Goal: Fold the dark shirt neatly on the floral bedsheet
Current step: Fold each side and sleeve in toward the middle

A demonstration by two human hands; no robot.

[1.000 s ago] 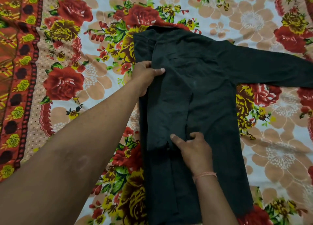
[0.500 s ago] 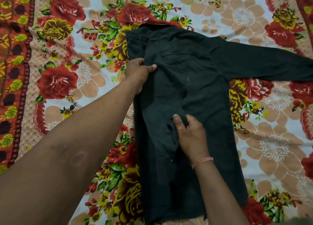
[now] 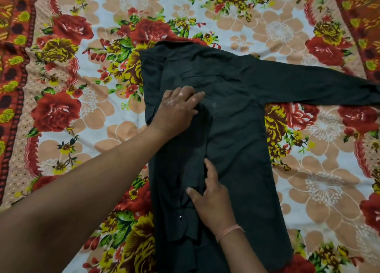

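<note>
The dark shirt (image 3: 238, 133) lies spread on the floral bedsheet (image 3: 82, 116), collar at the far end. Its left side is folded inward, and that side's sleeve (image 3: 183, 166) runs down over the body, ending in a cuff with a button (image 3: 180, 218). My left hand (image 3: 176, 108) lies flat on the upper part of the fold, fingers stretched out to the right. Lower down, my right hand (image 3: 213, 198) presses on the folded sleeve with straight fingers and the thumb spread to the left. The other sleeve (image 3: 318, 87) stretches out flat to the right.
The bedsheet, printed with red and yellow flowers, fills the whole view. A red patterned border (image 3: 14, 67) runs along its left side and another at the top right corner (image 3: 359, 16).
My left hand let go of the shirt's shoulder edge and now lies flat further in on the fold. My right hand slid down along the folded sleeve, which lies smoother.
</note>
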